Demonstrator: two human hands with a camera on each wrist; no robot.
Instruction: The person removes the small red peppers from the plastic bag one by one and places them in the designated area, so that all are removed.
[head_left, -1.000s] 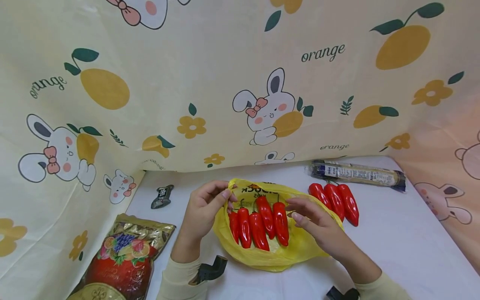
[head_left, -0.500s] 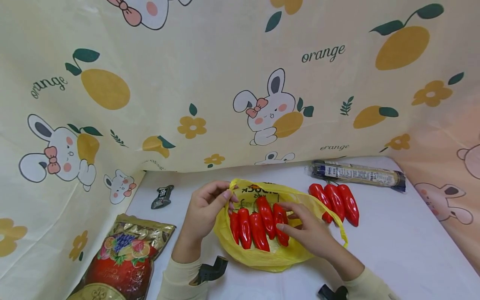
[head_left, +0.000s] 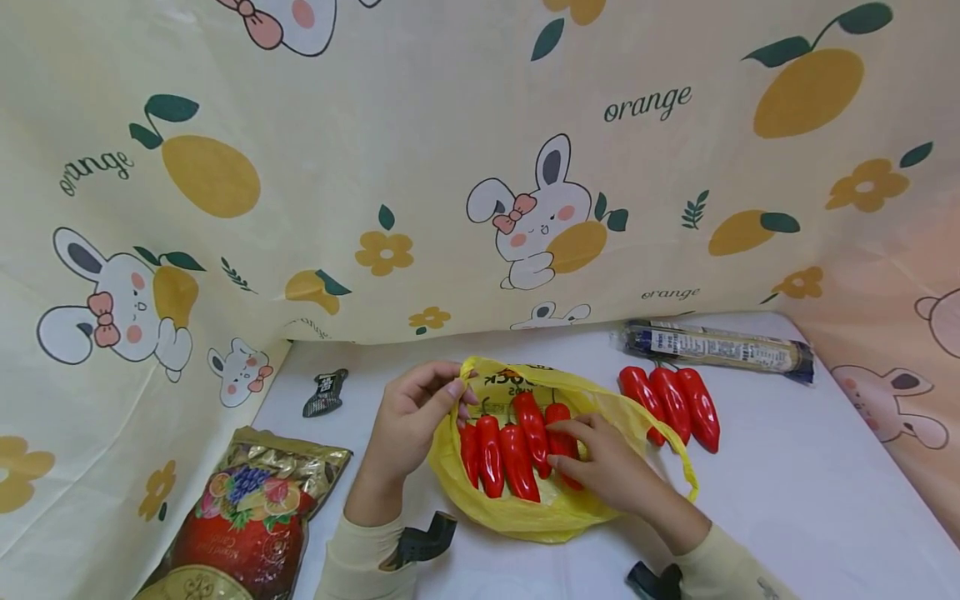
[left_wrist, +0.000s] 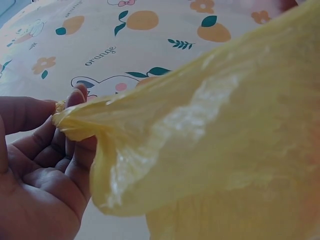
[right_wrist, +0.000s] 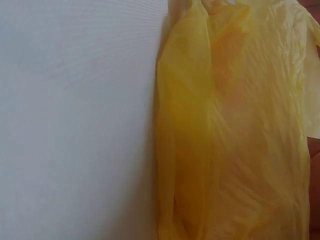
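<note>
A yellow plastic bag (head_left: 495,521) lies on its side with its mouth spread toward me, holding several glossy red chili peppers (head_left: 490,458) in a loose row. My left hand (head_left: 405,425) pinches the gathered rim of the bag at its left; the left wrist view shows thumb and fingers on the twisted yellow film (left_wrist: 75,122). Inside the mouth, my right hand (head_left: 615,462) reaches across the rightmost pepper (head_left: 558,414), thumb and fingers apart, fingertips near the neighbouring pepper (head_left: 531,429). Yellow film (right_wrist: 240,125) covers most of my right hand in the right wrist view.
Three more red peppers (head_left: 699,408) lie behind the bag's right side. Beyond them is a long dark packet (head_left: 720,348). On the left are a small black wrapped packet (head_left: 326,393) and a red-and-gold fruit-printed pouch (head_left: 247,533). A printed curtain (head_left: 450,167) closes off the back.
My right hand has moved left from beside the rightmost pepper to over it, and that pepper has shifted slightly. The bag's right rim now loops round my right forearm. The left hand keeps its hold.
</note>
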